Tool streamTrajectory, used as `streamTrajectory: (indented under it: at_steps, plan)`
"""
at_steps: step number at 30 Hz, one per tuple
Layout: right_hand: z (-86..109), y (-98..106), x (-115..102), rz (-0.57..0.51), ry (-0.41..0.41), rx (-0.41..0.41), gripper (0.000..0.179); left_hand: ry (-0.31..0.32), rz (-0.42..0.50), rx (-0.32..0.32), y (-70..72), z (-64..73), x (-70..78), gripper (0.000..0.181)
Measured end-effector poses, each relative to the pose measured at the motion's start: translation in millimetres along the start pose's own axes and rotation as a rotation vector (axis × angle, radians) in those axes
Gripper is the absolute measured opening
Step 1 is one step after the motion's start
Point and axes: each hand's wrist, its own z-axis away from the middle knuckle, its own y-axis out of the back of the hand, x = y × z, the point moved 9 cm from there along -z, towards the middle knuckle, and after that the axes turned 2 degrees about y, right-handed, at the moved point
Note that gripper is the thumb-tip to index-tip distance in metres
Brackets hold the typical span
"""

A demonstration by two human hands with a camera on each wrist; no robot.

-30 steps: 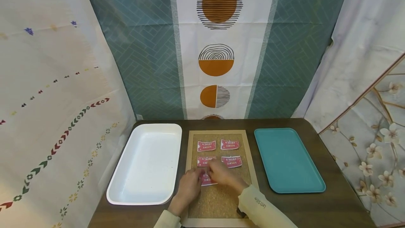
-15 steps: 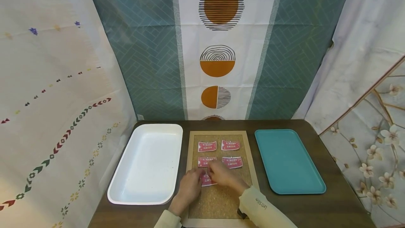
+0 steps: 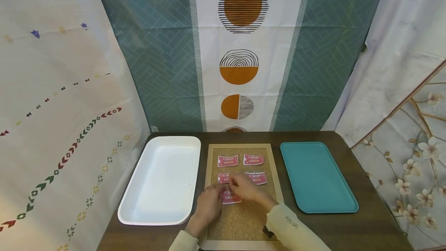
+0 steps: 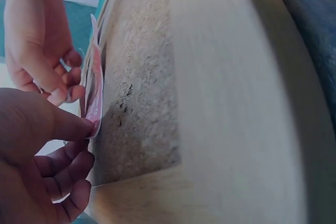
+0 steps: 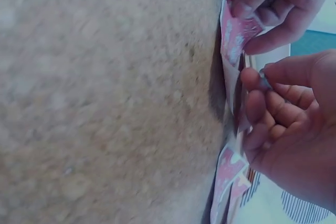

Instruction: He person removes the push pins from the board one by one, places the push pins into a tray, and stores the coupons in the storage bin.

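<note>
On a wood-framed corkboard (image 3: 240, 226) lies a red paper coupon (image 3: 231, 196), the lowest of several. My left hand (image 3: 210, 203) pinches this coupon by its left edge, thumb on the printed face, as the left wrist view shows. Close above the coupon's upper edge, my right hand (image 3: 246, 187) pinches a small clear push pin (image 5: 264, 80) between thumb and forefinger. In the right wrist view the coupon curls a little off the cork. The right hand partly covers the coupon (image 3: 223, 178) just above.
Two coupons (image 3: 227, 161) (image 3: 253, 160) hang in the top row, and another coupon (image 3: 258, 178) sits at the right below them. A white tray (image 3: 158, 181) stands left of the board, a teal tray (image 3: 317, 177) right of it, both on a dark wooden table (image 3: 369, 220).
My right hand has shifted slightly up and right, away from the lowest coupon, so more of its print shows. The left hand keeps its place at the coupon's left edge.
</note>
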Motion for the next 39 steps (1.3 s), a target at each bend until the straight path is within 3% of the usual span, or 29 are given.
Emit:
streamTrajectory:
  at_steps: [7,12,17,28,34,39]
  plan:
    - [7.8,9,10,-0.043,0.019,0.012,0.007,-0.011,-0.003,0.030,9.2,-2.0,1.8,0.018]
    - [16.2,20,12,-0.012,0.060,0.041,0.009,0.039,0.132,0.004,12.4,-4.1,-4.5,0.021]
    - [24.0,29,22,-0.050,0.028,0.082,0.012,0.056,0.234,-0.019,15.6,-5.3,-7.2,0.023]
    - [31.5,47,35,-0.019,0.025,0.135,0.012,0.015,0.228,0.016,44.5,-13.5,-6.3,0.025]
    - [36.6,54,41,-0.058,0.022,0.135,0.012,0.052,0.300,0.037,60.4,-17.4,-12.5,0.026]
    - [42.4,63,47,-0.057,0.008,0.174,0.011,0.080,0.400,-0.005,71.2,-18.8,-19.0,0.026]
